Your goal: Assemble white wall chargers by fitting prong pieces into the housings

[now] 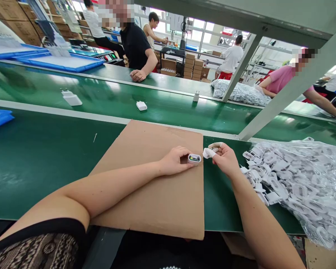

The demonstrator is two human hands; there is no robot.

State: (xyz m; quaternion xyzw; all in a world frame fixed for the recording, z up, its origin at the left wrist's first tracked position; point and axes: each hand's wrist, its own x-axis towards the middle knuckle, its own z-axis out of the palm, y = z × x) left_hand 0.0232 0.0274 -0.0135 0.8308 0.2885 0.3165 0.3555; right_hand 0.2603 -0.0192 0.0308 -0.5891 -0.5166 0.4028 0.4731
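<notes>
My left hand (175, 160) holds a white charger housing (195, 159) over the right part of a cardboard sheet (154, 194). The housing's open end faces me and shows small electronic parts inside. Just right of it, past the cardboard's edge, my right hand (225, 158) has its thumb and fingers pinched on a small white piece (206, 153). White coverings wrap some of its fingertips, so the outline of the piece is hard to separate from them. A small gap lies between the piece and the housing.
At the right, a clear plastic bag (319, 186) spills many white plastic parts. White chargers (141, 105) sit spaced along the green conveyor (168, 112) beyond a pale rail. A slanted metal post (280, 97) rises at the right. Blue trays (61, 61) and several people are farther back.
</notes>
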